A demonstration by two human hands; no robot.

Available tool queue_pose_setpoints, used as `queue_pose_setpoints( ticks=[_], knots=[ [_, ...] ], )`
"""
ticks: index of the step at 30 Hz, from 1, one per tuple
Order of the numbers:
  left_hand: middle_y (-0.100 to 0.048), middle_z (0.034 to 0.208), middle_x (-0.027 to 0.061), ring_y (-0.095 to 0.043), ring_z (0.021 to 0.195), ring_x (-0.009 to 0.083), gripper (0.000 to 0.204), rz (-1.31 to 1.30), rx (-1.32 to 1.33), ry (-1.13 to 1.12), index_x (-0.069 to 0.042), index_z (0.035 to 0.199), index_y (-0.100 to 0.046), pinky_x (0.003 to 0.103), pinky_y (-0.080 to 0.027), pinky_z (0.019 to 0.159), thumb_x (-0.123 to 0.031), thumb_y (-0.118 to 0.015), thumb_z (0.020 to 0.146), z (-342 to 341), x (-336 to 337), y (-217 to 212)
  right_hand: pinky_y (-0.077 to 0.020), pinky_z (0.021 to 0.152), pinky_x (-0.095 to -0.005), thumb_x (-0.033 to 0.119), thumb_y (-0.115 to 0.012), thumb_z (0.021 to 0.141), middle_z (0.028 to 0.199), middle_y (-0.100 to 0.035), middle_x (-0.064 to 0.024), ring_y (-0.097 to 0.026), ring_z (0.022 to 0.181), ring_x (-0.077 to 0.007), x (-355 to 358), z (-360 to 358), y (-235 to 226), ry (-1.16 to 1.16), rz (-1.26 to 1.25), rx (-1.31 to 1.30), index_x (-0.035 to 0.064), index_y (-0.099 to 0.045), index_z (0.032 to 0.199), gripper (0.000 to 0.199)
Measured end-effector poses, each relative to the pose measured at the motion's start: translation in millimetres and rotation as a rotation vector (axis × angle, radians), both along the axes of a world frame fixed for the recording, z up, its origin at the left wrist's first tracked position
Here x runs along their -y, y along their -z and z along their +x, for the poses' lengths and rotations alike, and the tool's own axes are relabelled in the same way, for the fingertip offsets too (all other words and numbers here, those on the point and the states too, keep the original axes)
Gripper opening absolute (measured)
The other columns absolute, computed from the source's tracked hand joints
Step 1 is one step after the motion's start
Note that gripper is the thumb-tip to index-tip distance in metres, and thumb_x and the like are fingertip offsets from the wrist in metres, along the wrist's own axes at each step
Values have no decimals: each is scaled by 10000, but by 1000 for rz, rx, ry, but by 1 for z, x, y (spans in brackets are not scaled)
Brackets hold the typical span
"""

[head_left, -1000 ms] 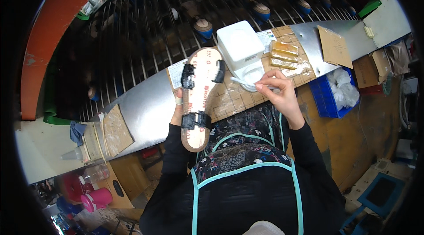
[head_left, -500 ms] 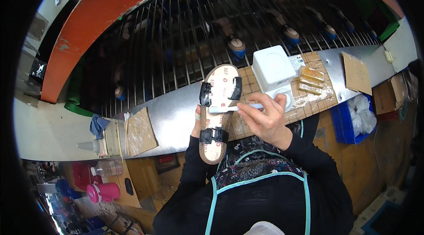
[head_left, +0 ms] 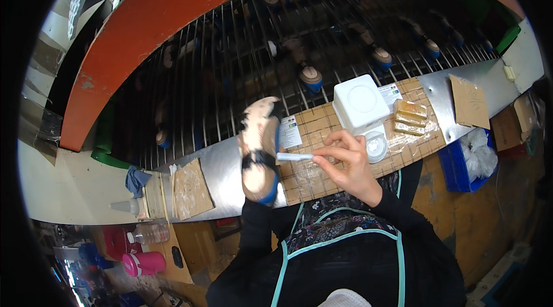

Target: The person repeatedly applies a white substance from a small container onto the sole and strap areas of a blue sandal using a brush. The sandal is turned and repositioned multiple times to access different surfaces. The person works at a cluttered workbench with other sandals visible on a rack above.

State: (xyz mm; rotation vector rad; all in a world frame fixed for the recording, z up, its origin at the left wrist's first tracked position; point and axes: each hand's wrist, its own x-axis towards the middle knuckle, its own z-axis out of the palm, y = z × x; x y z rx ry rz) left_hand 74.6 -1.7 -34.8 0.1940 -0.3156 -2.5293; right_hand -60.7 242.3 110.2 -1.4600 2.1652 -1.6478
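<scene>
A half-made sandal on a blue shoe last (head_left: 259,160) stands tilted above the bench's front edge, smeared by motion. Its light sole side and one black strap show. My left arm reaches up behind it, and the sandal hides the fingers of my left hand. Between thumb and fingertips, my right hand (head_left: 349,167) pinches a brush with a pale handle (head_left: 295,156). The brush's far end comes close to the sandal's right side; I cannot tell whether they touch. Right of that hand are a white square tub (head_left: 362,102) and a small round clear dish (head_left: 377,147).
Behind the bench (head_left: 222,189), a rack of metal rods (head_left: 230,76) carries several similar lasts beneath an orange arch (head_left: 106,47). Amber blocks (head_left: 410,115) lie on plastic-covered cardboard (head_left: 311,177). A blue crate (head_left: 461,163) holds clear bags. A pink jug (head_left: 144,264) stands lower left.
The sandal has swung left and turned in my left hand, so its blue last shows. The brush has come off its sole. My view has shifted slightly.
</scene>
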Motion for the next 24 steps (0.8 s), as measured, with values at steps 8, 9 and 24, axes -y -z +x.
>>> queue_pose_setpoints(
  ticks=[8, 9, 24],
  knots=[
    [-590, 1092, 184, -619, 816, 254, 592, 321, 187, 52, -20, 1210, -469, 431, -428, 812, -476, -586, 853, -17, 88, -48, -410, 646, -252, 85, -771, 778, 876, -587, -33, -516, 649, -103, -51, -12, 0, 227, 40, 108, 63, -760, 886, 112],
    [-558, 1091, 203, -597, 800, 267, 820, 358, 265, 27, -41, 1281, -427, 452, -421, 812, -719, -495, 825, -22, 106, -47, -416, 632, -249, 80, -770, 777, 876, -586, -36, -518, 661, -107, -55, -13, 0, 244, 45, 86, 58, -758, 885, 110],
    [-139, 1557, 242, -351, 1346, 493, 955, 424, 333, -565, -207, 1537, 110, 550, -132, 1151, -763, -296, 876, -45, 114, -29, -420, 677, -390, 277, -545, 973, 788, -532, -157, -539, 719, -316, 45, -121, -52, -12, 202, -183, -2, -640, 854, 318]
  ],
)
